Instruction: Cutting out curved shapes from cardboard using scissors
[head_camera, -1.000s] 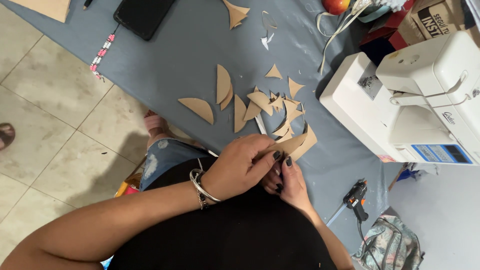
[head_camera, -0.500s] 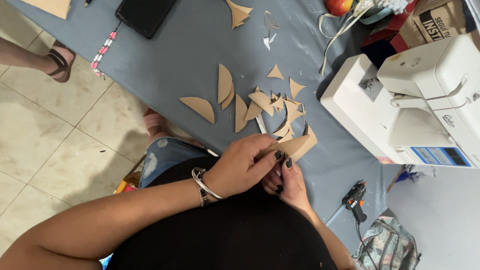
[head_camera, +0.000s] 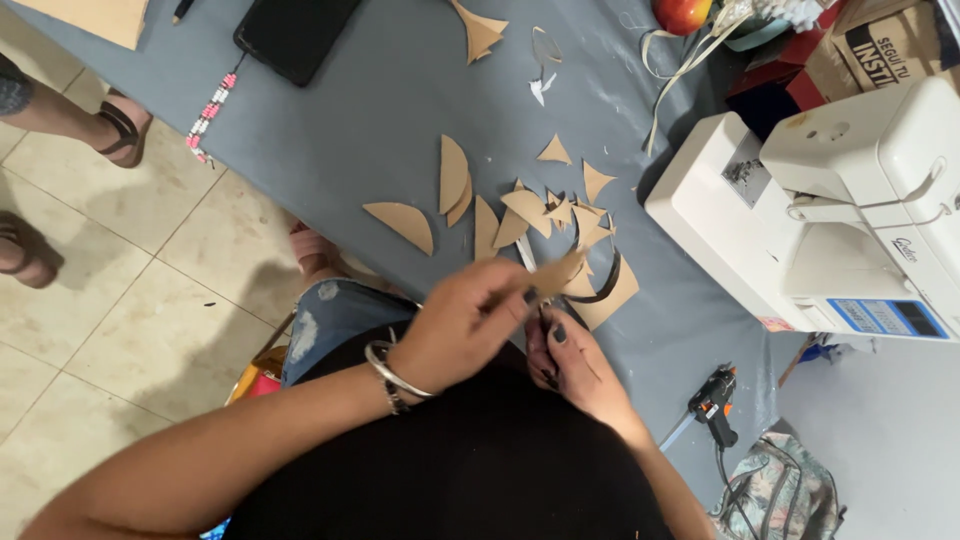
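My left hand (head_camera: 462, 325), with metal bangles on the wrist, pinches a small brown cardboard piece (head_camera: 556, 272) at the near edge of the grey-blue table (head_camera: 380, 130). Just to its right, my right hand (head_camera: 570, 358) is closed around a thin dark tool whose tip touches that piece; what kind of tool it is I cannot tell. Both hands meet above my lap, beside a pile of cut cardboard scraps (head_camera: 505, 205): curved wedges and small triangles. A larger cardboard piece with a dark curved strip (head_camera: 607, 292) lies just beyond my fingers.
A white sewing machine (head_camera: 850, 210) fills the table's right side. A black phone (head_camera: 295, 35) and a beaded strand (head_camera: 210, 115) lie far left. A glue gun (head_camera: 712, 393) sits near the right edge, with a patterned bag (head_camera: 780, 490) below it. Another person's sandalled feet (head_camera: 120, 120) stand on the tiles.
My left hand has lifted the cardboard piece up and slightly right, away from my right hand. Another person's feet have stepped further into view on the left.
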